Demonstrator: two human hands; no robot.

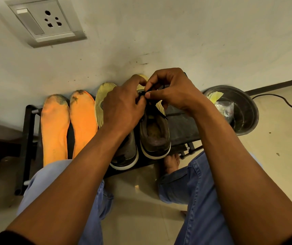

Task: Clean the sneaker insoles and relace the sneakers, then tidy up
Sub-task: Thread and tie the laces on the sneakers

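We are on the lacing step: our left hand [122,106] and right hand [172,92] each pinch the black lace [156,110] over the right sneaker [155,137]; next we push it through a hole

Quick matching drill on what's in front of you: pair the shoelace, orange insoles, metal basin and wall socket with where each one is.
Things:
1. black shoelace
2. orange insoles
3. metal basin
4. wall socket

Places:
A. on the floor, right of the rack
B. pinched by the left hand and right hand
C. upper left, on the wall
D. leaning at the rack's left end

Pairs: 1-B, 2-D, 3-A, 4-C
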